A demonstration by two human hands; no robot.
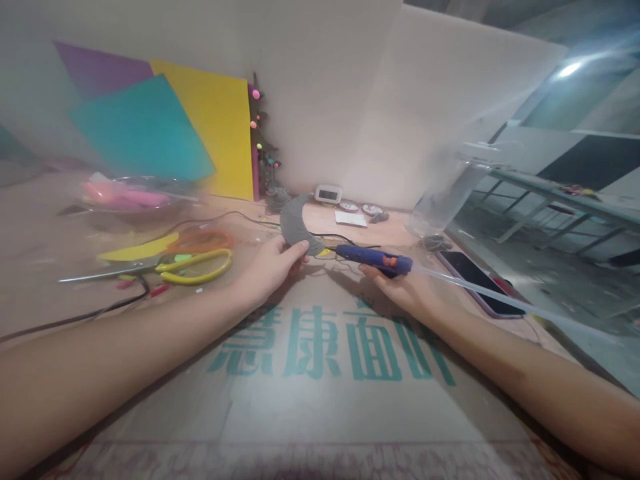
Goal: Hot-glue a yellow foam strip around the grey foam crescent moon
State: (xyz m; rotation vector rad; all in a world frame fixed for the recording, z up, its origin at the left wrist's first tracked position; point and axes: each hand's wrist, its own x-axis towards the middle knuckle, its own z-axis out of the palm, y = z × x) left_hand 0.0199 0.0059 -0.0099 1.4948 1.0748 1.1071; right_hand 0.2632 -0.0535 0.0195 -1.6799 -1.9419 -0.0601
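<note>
A grey crescent-shaped piece (296,223) stands upright in my left hand (277,267), pinched near its lower end between thumb and fingers. My right hand (395,283) is wrapped round a blue glue gun (367,256) with an orange part. The gun's tip points left and is at the lower end of the crescent; whether they touch is too small to tell. A long clear stick (480,291) extends from the gun's rear to the right. Beneath both hands lies a pale sheet (300,413) with large green characters.
Yellow-handled scissors (197,267), orange-handled scissors (210,241) and a black cable (107,308) lie left. Behind are a clear bowl (175,193), coloured sheets (203,127) and a small white clock (328,194). A phone (480,283) and clear container (447,193) stand right.
</note>
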